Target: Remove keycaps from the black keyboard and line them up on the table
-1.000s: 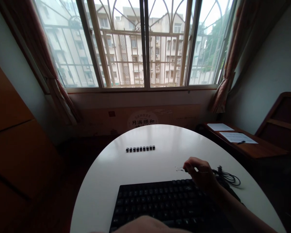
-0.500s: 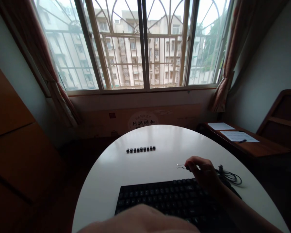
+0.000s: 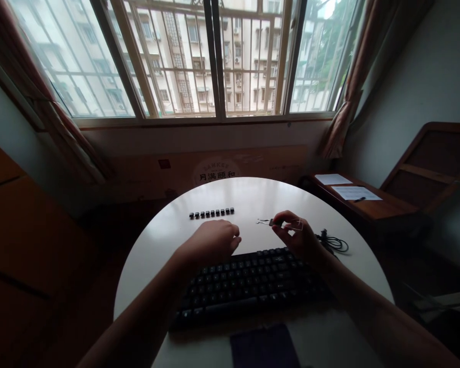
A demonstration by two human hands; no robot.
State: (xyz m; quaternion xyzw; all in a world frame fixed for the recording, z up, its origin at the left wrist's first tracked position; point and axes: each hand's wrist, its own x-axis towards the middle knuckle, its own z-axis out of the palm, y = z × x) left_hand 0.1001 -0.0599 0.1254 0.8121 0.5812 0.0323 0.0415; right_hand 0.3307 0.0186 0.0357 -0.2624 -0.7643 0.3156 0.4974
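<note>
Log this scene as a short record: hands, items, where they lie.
Left hand: fingers curled, contents hidden, between key row and keyboard
Right hand: holding a wire tool, prongs pointing left
Key row: nine small black keys, beyond left hand
Keyboard: black, on white table
Cable: coiled, beside right hand
Near side: dark purple item, unclear

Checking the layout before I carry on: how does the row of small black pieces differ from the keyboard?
The row of small black pieces is nine separate pieces with gaps between them, while the keyboard is one wide unit. The row sits farther from the camera; the keyboard lies nearer. The row shows whole, but the keyboard is partly hidden by the left arm. Both are dark and rest on the white table.
</note>
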